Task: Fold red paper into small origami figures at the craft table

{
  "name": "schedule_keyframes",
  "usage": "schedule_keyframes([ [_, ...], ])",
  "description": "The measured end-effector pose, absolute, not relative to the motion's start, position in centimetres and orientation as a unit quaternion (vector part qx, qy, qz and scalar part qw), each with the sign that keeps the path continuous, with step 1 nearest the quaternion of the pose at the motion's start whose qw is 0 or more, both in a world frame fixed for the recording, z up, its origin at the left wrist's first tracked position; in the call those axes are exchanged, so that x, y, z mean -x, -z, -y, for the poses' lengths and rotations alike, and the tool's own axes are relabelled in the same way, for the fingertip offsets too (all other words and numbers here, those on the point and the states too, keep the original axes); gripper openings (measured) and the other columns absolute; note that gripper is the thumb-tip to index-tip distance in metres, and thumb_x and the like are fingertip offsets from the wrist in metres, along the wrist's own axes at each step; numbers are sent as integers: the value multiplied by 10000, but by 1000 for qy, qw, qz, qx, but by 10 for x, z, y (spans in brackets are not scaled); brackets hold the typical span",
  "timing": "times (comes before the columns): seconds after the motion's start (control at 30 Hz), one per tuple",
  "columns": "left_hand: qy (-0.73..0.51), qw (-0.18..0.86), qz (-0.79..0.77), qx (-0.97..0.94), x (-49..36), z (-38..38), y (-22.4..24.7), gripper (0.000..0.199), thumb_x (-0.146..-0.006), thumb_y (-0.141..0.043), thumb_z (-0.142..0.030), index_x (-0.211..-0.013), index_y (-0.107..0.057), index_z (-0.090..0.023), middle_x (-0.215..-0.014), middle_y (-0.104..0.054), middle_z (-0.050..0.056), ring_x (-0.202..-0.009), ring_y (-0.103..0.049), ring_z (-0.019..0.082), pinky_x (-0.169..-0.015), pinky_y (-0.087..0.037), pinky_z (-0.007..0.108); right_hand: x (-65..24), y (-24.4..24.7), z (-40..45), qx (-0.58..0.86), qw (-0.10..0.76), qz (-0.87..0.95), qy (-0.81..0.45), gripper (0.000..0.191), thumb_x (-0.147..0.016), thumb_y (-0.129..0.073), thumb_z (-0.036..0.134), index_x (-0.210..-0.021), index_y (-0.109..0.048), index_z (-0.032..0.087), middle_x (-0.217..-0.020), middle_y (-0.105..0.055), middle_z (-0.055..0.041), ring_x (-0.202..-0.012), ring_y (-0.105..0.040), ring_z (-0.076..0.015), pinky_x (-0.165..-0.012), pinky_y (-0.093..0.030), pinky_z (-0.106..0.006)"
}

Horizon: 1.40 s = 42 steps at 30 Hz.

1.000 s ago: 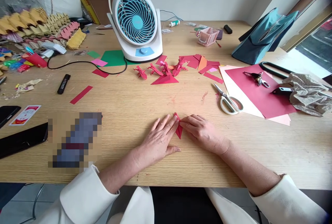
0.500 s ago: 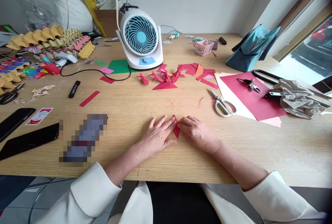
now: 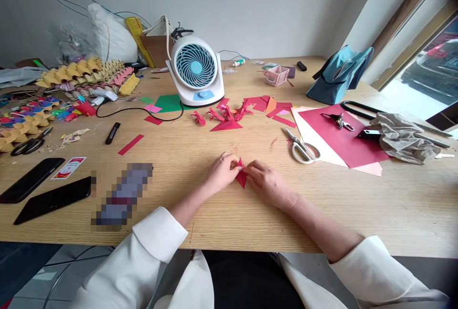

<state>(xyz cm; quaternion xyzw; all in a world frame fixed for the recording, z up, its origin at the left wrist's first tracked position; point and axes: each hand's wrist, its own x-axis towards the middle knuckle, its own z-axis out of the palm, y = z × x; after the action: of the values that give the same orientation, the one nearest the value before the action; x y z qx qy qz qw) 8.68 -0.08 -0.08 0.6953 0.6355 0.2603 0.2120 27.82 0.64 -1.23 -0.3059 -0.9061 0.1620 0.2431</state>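
A small red folded paper (image 3: 241, 179), pointed at both ends, lies on the wooden table (image 3: 171, 175) between my hands. My left hand (image 3: 222, 170) is curled, its thumb and fingers pinching the paper's left side. From the other side my right hand (image 3: 266, 182) grips the right edge, fingertips pressed together; they hide part of the paper. Beyond them stand several red folded paper figures (image 3: 216, 114) and a larger red folded triangle (image 3: 226, 125). Scissors with white handles (image 3: 304, 150) lie to the right of my right hand.
A white fan (image 3: 196, 73) stands at the back. Red paper sheets (image 3: 334, 132) with keys on them lie at right, near a blue bag (image 3: 339, 75). Phones (image 3: 32, 180), a black marker (image 3: 112, 133) and a red paper strip (image 3: 130, 144) lie at left.
My left hand has gone from lying flat with fingers stretched over the paper's left side to a curled pinch. My right hand stays at the right edge. The camera view has shifted slightly.
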Motion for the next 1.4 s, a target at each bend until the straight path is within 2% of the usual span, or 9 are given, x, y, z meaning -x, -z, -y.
schedule_keyframes([
  [0.07, -306, 274, -612, -676, -86, -6, -4, 33, -801, -641, -207, -787, -630, -179, -804, -665, 11, -753, -623, 158, -731, -487, 282, -279, 13, -11, 367, 300, 845, -249, 149, -936, -509, 206, -1063, -580, 175, -1027, -624, -94, -844, -634, -172, -744, -513, -300],
  [0.17, -381, 336, -564, -651, -88, -12, -4, 90, -793, -647, -250, -789, -611, -169, -776, -661, -5, -716, -607, 134, -694, -470, 255, -279, 12, -17, 424, 357, 741, -379, 259, -889, -575, 292, -1115, -535, 172, -1016, -654, -85, -808, -652, -164, -691, -518, -280],
  [0.3, -470, 411, -497, -602, -92, -11, 6, 183, -762, -683, -285, -815, -561, -158, -784, -653, 0, -696, -600, 115, -674, -470, 235, -277, 5, -20, 404, 316, 713, -478, 258, -897, -538, 417, -861, -604, 170, -713, -635, -10, -627, -561, -129, -579, -432, -244],
  [0.37, -478, 451, -480, -580, -92, -8, 10, 258, -747, -710, -284, -903, -549, -156, -776, -659, -2, -680, -607, 113, -666, -475, 235, -276, 2, -19, 399, 309, 714, -485, 344, -886, -536, 474, -738, -588, 168, -630, -585, 8, -563, -485, -111, -538, -373, -239],
  [0.47, -469, 490, -469, -566, -91, -5, 10, 351, -734, -742, -317, -987, -571, -144, -760, -666, 2, -674, -610, 117, -676, -478, 242, -274, 3, -18, 401, 321, 705, -489, 392, -856, -562, 527, -710, -581, 164, -603, -552, 14, -541, -430, -102, -518, -325, -239],
  [0.7, -450, 463, -490, -586, -91, -3, 8, 259, -743, -726, -375, -752, -641, -130, -688, -617, 0, -644, -539, 112, -631, -440, 237, -269, 5, -14, 399, 322, 689, -512, 422, -817, -600, 575, -717, -574, 167, -592, -524, 22, -522, -390, -95, -501, -287, -237],
  [1.07, -462, 553, -436, -539, -94, 3, 0, 334, -790, -698, -451, -733, -663, -124, -697, -629, 7, -657, -525, 103, -659, -412, 232, -268, -2, -9, 380, 272, 705, -533, 467, -814, -595, 586, -617, -455, 186, -537, -381, 51, -504, -304, -80, -476, -223, -239],
  [1.23, -469, 532, -459, -535, -95, 5, -2, 412, -813, -659, -497, -645, -601, -125, -601, -517, -21, -586, -425, 84, -586, -354, 225, -268, 2, -10, 371, 270, 701, -546, 432, -821, -604, 557, -645, -469, 186, -544, -381, 54, -503, -303, -79, -471, -220, -236],
  [1.4, -453, 499, -476, -565, -95, 5, -4, 429, -830, -604, -555, -720, -596, -140, -609, -489, -26, -578, -422, 92, -562, -336, 228, -269, 8, -13, 383, 311, 665, -561, 444, -801, -623, 584, -656, -485, 188, -546, -406, 52, -494, -319, -82, -470, -235, -238],
])
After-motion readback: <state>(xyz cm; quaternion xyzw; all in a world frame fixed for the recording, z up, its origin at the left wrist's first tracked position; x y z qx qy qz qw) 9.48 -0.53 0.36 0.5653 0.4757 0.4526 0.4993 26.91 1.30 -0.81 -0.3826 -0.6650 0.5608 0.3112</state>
